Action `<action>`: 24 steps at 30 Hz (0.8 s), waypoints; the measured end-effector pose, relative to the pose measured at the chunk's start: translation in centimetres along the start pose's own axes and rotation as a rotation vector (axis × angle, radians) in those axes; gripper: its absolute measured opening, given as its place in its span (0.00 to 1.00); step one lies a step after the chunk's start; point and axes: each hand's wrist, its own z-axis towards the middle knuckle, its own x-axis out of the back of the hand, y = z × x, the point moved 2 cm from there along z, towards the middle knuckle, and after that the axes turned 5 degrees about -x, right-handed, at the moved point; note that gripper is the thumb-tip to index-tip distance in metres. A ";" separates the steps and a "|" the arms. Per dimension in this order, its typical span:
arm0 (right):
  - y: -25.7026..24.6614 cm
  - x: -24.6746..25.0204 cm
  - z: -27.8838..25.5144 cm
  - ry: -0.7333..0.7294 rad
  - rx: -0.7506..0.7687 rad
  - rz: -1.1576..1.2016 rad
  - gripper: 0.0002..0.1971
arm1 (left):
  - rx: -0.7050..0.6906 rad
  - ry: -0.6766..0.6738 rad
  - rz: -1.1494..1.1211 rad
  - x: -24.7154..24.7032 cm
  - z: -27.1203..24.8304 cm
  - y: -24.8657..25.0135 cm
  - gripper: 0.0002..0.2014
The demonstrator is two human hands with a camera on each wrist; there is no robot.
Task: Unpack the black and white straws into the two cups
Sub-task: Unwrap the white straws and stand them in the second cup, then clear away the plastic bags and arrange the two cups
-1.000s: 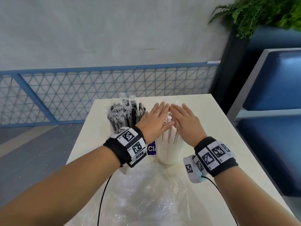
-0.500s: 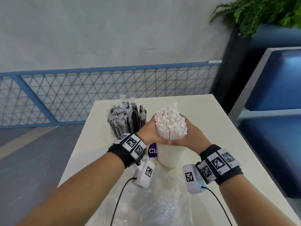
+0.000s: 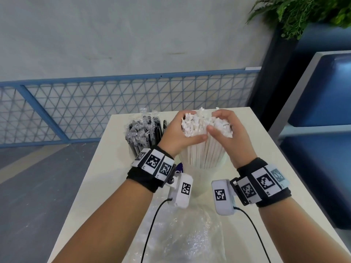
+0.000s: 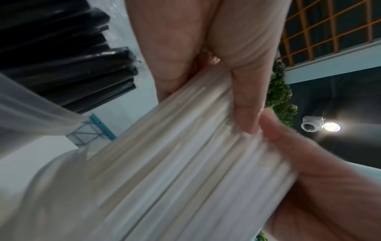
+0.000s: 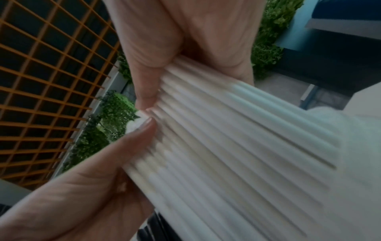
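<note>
A thick bundle of white paper-wrapped straws (image 3: 199,149) stands upright in a white cup (image 3: 201,179) at the middle of the table. My left hand (image 3: 182,132) curls round the left half of the straw tops and my right hand (image 3: 226,130) round the right half, thumbs nearly touching in front. The wrist views show the same white straws (image 4: 175,163) (image 5: 237,154) fanned between palm and thumb. Black straws in clear wrappers (image 3: 142,133) stand in the other cup to the left, which is mostly hidden behind my left wrist.
A crumpled clear plastic bag (image 3: 186,234) lies on the cream table (image 3: 256,149) in front of the cups. A blue mesh railing (image 3: 95,107) runs behind the table. Blue padded seating (image 3: 322,111) and a plant (image 3: 303,12) stand to the right.
A second ago both hands lay flat on the white straw tops. They then cupped the bundle's sides, and now each grips one half, with the tops spreading apart.
</note>
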 end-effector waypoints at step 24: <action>10.7 -9.3 -12.7 -0.614 -0.191 -0.852 0.37 | 0.443 -0.407 1.137 4.1 -15.2 -13.0 0.41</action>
